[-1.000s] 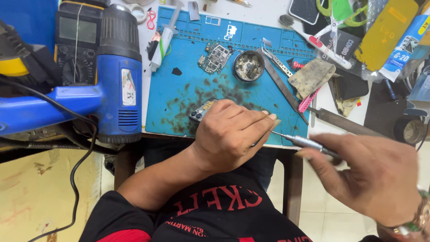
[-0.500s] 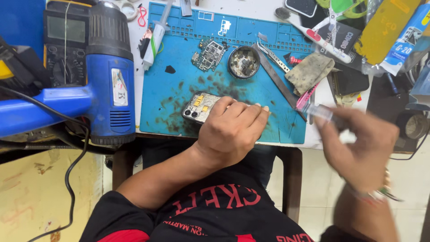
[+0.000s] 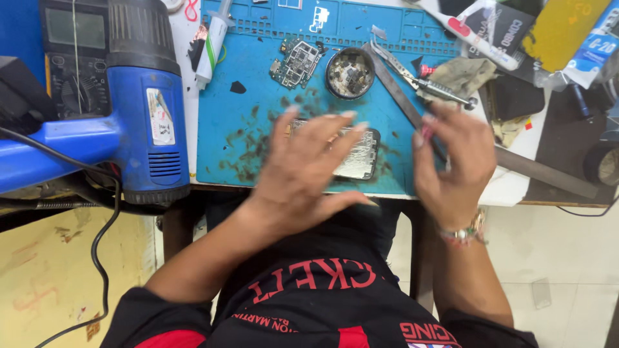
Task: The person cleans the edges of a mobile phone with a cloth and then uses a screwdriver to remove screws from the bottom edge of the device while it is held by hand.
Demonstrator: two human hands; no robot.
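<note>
Silvery and foil-backed, the opened phone (image 3: 354, 153) is lying flat near the blue mat's (image 3: 258, 90) front edge. I'm spreading my left hand (image 3: 303, 171) over it, fingers apart; my right hand (image 3: 454, 164) is hovering at its three o'clock, loosely open, gripping nothing I can make out. Its circuit board (image 3: 296, 62) is already sitting out at eleven o'clock, so reassembly looks outstanding.

Lighting: bright, even, soft shadows under my hands. Blur: my left hand (image 3: 303, 171) and right hand (image 3: 451, 164) smeared by motion; blue mat (image 3: 258, 96) beyond them sharp. Glare: faint on metal phone back (image 3: 361, 154) under my fingers
</note>
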